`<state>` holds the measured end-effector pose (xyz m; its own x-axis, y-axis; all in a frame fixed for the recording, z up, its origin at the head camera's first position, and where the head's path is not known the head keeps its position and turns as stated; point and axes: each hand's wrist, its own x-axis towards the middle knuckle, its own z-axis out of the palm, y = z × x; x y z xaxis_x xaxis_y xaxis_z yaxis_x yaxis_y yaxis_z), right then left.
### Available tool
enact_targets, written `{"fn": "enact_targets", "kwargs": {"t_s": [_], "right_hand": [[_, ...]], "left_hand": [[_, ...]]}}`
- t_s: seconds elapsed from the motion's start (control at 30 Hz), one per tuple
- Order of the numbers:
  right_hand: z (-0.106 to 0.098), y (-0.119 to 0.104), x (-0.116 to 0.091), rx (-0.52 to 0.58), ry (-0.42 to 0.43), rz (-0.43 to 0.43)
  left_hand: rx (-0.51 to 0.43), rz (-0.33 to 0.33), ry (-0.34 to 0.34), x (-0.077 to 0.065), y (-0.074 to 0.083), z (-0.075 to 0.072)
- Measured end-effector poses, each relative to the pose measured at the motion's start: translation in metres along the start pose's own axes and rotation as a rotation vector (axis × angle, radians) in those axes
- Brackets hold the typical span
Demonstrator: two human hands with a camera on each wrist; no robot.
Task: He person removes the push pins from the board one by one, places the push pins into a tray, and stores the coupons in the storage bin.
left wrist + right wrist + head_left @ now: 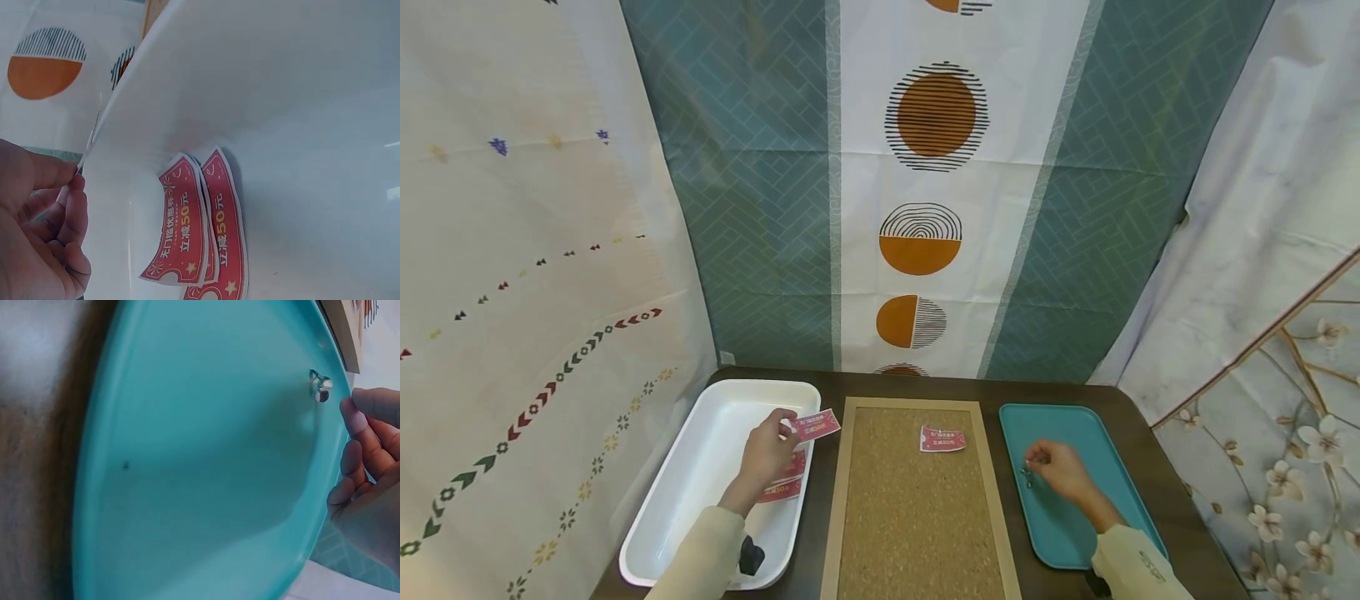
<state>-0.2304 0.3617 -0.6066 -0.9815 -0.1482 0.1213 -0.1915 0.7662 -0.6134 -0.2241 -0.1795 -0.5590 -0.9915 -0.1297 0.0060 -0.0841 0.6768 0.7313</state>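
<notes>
My left hand (767, 454) pinches a red paper coupon (816, 426) between thumb and fingers, at the right rim of the white tray (700, 433). In the left wrist view that coupon shows edge-on. Several more red coupons (184, 225) lie overlapping in the tray. Over the teal tray (1120, 492), my right hand (1060, 471) has its thumb and index fingertips together; whether something small is between them is hidden. Just beside those fingertips, a few small shiny metal pieces (320, 386) lie in the tray.
Between the trays lies a wood-framed cork board (925, 517), with one red coupon (942, 439) at its upper right. A black object (750, 556) sits at the near end of the white tray. Patterned cloth (760, 208) hangs behind the dark table (1157, 450).
</notes>
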Motion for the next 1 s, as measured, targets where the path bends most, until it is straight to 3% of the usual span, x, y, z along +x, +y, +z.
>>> {"fn": "enact_targets", "kwargs": {"t_s": [0.2,0.5,1.0], "right_hand": [[0.002,0.005,-0.004,0.007,-0.011,-0.009],[-0.003,0.009,-0.008,-0.016,-0.048,0.016],[-0.002,0.011,-0.011,0.001,-0.072,0.036]], "left_hand": [[0.034,-0.043,-0.001,-0.001,-0.007,-0.008],[0.156,-0.102,-0.04,0.001,-0.022,-0.013],[0.206,-0.178,-0.111,-0.001,-0.031,-0.017]]}}
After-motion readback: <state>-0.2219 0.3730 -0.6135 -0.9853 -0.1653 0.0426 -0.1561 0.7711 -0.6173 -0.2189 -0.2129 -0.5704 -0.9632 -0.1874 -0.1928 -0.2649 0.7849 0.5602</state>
